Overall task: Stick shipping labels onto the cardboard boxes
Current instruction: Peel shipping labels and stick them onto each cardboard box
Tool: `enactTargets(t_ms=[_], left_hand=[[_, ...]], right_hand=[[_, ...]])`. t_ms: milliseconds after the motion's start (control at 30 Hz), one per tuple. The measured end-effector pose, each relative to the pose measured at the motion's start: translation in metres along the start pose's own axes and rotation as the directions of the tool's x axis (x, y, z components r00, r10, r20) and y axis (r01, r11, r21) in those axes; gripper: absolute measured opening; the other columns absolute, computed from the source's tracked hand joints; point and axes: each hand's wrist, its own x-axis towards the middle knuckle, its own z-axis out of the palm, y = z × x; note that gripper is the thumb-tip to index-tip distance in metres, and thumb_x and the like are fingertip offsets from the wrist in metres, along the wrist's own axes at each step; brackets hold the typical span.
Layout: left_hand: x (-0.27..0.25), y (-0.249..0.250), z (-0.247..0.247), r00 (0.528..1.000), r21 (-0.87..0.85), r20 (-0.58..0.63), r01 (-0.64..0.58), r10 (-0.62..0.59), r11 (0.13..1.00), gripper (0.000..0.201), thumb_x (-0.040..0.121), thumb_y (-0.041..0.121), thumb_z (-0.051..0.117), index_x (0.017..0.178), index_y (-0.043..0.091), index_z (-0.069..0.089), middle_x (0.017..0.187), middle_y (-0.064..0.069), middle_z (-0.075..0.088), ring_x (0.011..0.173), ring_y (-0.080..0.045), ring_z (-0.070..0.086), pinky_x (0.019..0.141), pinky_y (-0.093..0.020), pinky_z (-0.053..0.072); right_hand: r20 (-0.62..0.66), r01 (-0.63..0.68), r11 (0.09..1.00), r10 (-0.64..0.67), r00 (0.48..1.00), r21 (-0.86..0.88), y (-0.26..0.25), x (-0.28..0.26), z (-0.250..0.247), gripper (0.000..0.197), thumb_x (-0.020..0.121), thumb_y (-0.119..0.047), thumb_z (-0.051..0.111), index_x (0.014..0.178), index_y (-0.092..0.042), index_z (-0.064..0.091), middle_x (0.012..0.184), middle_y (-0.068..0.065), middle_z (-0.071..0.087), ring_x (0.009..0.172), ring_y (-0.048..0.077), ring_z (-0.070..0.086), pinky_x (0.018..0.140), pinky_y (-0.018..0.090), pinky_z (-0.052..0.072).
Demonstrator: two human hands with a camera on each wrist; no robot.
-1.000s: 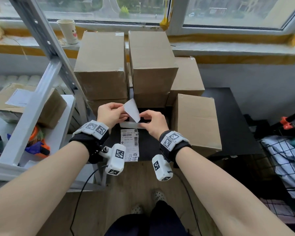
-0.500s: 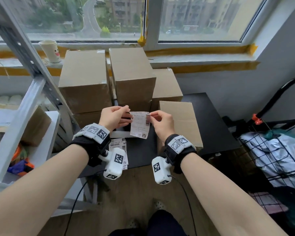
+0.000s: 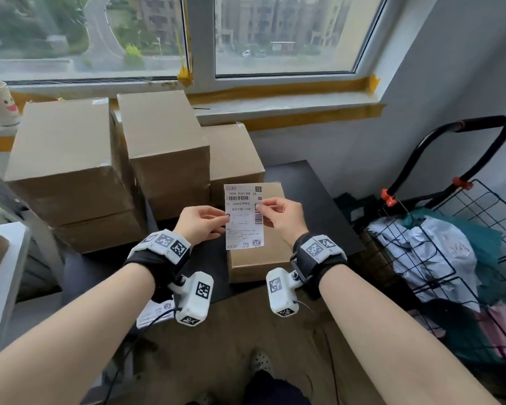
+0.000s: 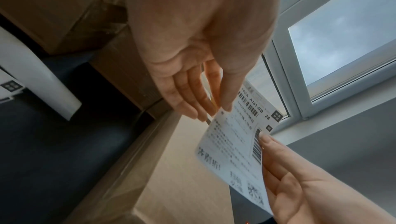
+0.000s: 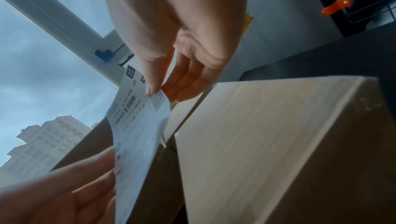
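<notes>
Shipping label (image 3: 244, 217) pinched by both hands above small box (image 3: 257, 258), taller boxes (image 3: 164, 147) behind.

White shipping label (image 3: 244, 216), printed side up with barcodes, black text and small square codes, held flat in the air just above the small cardboard box (image 3: 257, 258), pinched at left edge by left hand (image 3: 200, 223) and at right edge by right hand (image 3: 281, 219). Small cardboard box plain brown, shut, nearest of the lot. Behind and left of it, taller cardboard boxes (image 3: 161, 147) stacked, brown, shut, bare of labels on the faces in view.
</notes>
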Motion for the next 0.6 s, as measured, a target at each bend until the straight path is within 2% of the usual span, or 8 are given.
enactTargets(t_ms=[100, 167, 267, 333, 400, 433, 500, 600], left_hand=[[0.012, -0.001, 0.018, 1.0, 0.011, -0.013, 0.002, -0.002, 1.0, 0.003, 0.082, 0.009, 0.069, 0.08, 0.011, 0.067, 0.082, -0.009, 0.069, 0.074, -0.016, 0.066, 0.068, -0.021, 0.058], [0.019, -0.002, 0.029, 0.999, 0.021, -0.045, 0.017, -0.016, 1.0, 0.003, 0.081, 0.007, 0.069, 0.079, 0.009, 0.067, 0.079, -0.009, 0.068, 0.071, -0.015, 0.065, 0.069, -0.021, 0.057], [0.029, -0.004, 0.043, 0.994, 0.071, -0.104, 0.044, -0.037, 0.997, 0.006, 0.08, 0.006, 0.07, 0.085, 0.001, 0.069, 0.076, -0.009, 0.067, 0.065, -0.013, 0.063, 0.061, -0.015, 0.055], [0.036, -0.006, 0.05, 0.989, 0.129, -0.141, 0.071, -0.053, 0.989, 0.007, 0.079, 0.006, 0.072, 0.084, 0.002, 0.069, 0.077, -0.011, 0.068, 0.063, -0.013, 0.063, 0.058, -0.015, 0.055], [0.042, -0.007, 0.055, 0.983, 0.171, -0.169, 0.099, -0.07, 0.98, 0.008, 0.077, 0.007, 0.074, 0.083, 0.004, 0.068, 0.079, -0.012, 0.069, 0.064, -0.014, 0.065, 0.061, -0.021, 0.057], [0.044, -0.008, 0.057, 0.98, 0.186, -0.184, 0.112, -0.078, 0.976, 0.012, 0.075, 0.007, 0.075, 0.083, 0.005, 0.066, 0.079, -0.012, 0.069, 0.065, -0.016, 0.066, 0.065, -0.026, 0.058], [0.047, -0.01, 0.06, 0.971, 0.205, -0.219, 0.138, -0.092, 0.969, 0.019, 0.073, 0.008, 0.077, 0.082, 0.009, 0.061, 0.077, -0.008, 0.068, 0.067, -0.018, 0.066, 0.072, -0.034, 0.059], [0.05, -0.013, 0.065, 0.956, 0.246, -0.277, 0.172, -0.101, 0.954, 0.027, 0.07, 0.013, 0.08, 0.076, 0.014, 0.053, 0.076, -0.004, 0.064, 0.069, -0.021, 0.065, 0.074, -0.037, 0.058]], right_hand=[[0.006, -0.03, 1.0, 0.03, 1.0, -0.003, 0.006, 0.012, -0.012, 0.013, 0.085, -0.007, 0.066, 0.097, 0.0, 0.066, 0.095, 0.016, 0.069, 0.076, 0.015, 0.065, 0.062, 0.012, 0.054], [0.016, -0.072, 0.997, 0.072, 0.997, 0.002, 0.011, 0.02, -0.019, 0.016, 0.085, -0.005, 0.066, 0.099, 0.001, 0.065, 0.099, 0.019, 0.069, 0.081, 0.02, 0.066, 0.065, 0.014, 0.055], [0.037, -0.138, 0.99, 0.139, 0.99, -0.034, 0.02, 0.035, -0.025, 0.021, 0.084, -0.003, 0.067, 0.104, 0.0, 0.064, 0.103, 0.02, 0.067, 0.086, 0.022, 0.066, 0.066, 0.017, 0.056], [0.009, -0.161, 0.981, 0.163, 0.987, -0.103, 0.027, 0.045, -0.026, 0.022, 0.081, -0.006, 0.07, 0.102, -0.005, 0.064, 0.101, 0.017, 0.068, 0.086, 0.022, 0.067, 0.072, 0.025, 0.058], [-0.021, -0.168, 0.966, 0.167, 0.986, -0.196, 0.032, 0.054, -0.025, 0.023, 0.077, -0.013, 0.075, 0.097, -0.011, 0.063, 0.098, 0.012, 0.069, 0.088, 0.023, 0.068, 0.082, 0.037, 0.057], [-0.024, -0.165, 0.955, 0.164, 0.986, -0.247, 0.033, 0.058, -0.024, 0.024, 0.076, -0.015, 0.076, 0.096, -0.013, 0.063, 0.097, 0.009, 0.07, 0.09, 0.022, 0.068, 0.086, 0.037, 0.056], [-0.021, -0.15, 0.926, 0.153, 0.988, -0.345, 0.033, 0.061, -0.023, 0.026, 0.078, -0.018, 0.075, 0.1, -0.012, 0.063, 0.098, 0.007, 0.069, 0.094, 0.02, 0.066, 0.087, 0.032, 0.053], [-0.023, -0.117, 0.884, 0.119, 0.993, -0.452, 0.032, 0.062, -0.024, 0.026, 0.08, -0.02, 0.072, 0.103, -0.012, 0.062, 0.101, 0.006, 0.07, 0.097, 0.02, 0.064, 0.083, 0.028, 0.049]])
